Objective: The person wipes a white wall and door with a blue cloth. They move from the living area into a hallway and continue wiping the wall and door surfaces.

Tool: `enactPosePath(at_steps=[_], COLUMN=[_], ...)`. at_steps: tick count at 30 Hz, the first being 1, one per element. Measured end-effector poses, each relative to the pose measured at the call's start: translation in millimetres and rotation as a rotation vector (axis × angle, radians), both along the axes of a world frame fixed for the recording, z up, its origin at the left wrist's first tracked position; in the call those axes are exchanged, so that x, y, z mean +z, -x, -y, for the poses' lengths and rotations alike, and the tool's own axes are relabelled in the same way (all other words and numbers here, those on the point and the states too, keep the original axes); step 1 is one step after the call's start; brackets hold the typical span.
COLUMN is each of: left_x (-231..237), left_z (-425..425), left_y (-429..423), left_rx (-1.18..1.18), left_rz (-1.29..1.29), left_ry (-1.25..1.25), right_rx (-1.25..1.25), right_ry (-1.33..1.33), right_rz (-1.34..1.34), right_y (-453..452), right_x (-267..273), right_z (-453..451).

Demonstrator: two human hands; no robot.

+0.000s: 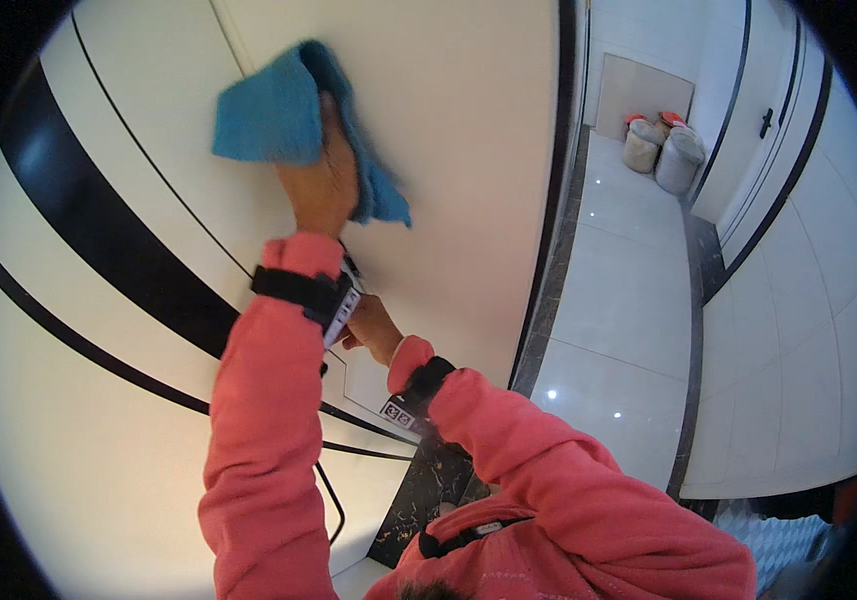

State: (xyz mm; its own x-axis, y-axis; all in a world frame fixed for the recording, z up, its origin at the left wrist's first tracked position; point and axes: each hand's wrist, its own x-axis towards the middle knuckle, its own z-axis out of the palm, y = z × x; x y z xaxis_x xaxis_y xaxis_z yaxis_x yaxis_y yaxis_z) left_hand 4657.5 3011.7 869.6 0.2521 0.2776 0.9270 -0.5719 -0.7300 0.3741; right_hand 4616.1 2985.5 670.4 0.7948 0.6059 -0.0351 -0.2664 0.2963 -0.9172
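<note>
A blue cloth (271,116) is folded over the fingers of my left hand (327,180). That hand is raised towards a cream door panel (458,187) with black curved bands (113,202). Whether the cloth touches the surface I cannot tell. Lower down, my right hand (374,326) is at the panel with its fingers curled, partly behind my left wrist. A small dark and metallic piece, perhaps a handle, shows just above it, but what the right hand grips is hidden. Both wrists wear black straps with printed tags over pink sleeves.
To the right a passage of glossy white floor tiles (616,300) runs beyond a dark door frame (548,195). Lidded buckets or bags (677,161) stand at its far end beside another door with a black handle (766,124). A dark marble threshold (428,495) lies below.
</note>
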Motion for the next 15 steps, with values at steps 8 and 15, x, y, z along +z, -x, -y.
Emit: enactPosePath(at_steps=[8,15], left_x=[-55.5,-120.8], left_z=[10.2,30.4], left_y=[17.6,27.5], left_rx=[-0.011,-0.105], left_rz=[-0.113,-0.194], left_ry=[0.09,-0.003], right_rx=[-0.245,-0.574], right_ry=[-0.204,0.671], right_rz=[0.607,1.192], right_y=[4.6,50.9], right_x=[-9.3,71.5], right_z=[17.9,163.8])
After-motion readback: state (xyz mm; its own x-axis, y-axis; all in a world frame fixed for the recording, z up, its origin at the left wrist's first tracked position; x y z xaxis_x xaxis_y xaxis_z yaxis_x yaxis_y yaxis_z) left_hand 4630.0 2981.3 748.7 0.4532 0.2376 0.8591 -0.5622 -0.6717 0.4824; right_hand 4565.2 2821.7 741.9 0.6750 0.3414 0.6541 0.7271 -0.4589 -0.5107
